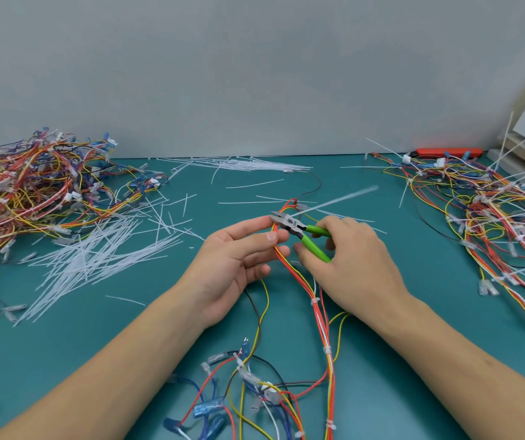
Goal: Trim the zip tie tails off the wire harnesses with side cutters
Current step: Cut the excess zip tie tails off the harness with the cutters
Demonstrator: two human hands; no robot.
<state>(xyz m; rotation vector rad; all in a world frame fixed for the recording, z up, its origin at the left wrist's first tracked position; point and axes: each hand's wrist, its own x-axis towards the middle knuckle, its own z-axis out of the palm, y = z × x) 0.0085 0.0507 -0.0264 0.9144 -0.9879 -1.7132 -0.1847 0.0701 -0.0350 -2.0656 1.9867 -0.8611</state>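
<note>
We're pinching the harness (286, 265) w/ left hand (238, 258), right hand (347, 258) gripping cutters (299, 231) at the tie tail (334, 201); next we're prob squeezing flush.

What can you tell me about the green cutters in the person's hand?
The side cutters have two bright green, plastic-looking handles and a short grey metal head with a round pivot. The right hand grips the handles, fingers curled round them. The tool lies almost level above the teal table, head pointing left at the wire harness that the left hand pinches. A blurred white zip tie tail sticks out beside the head.
</note>
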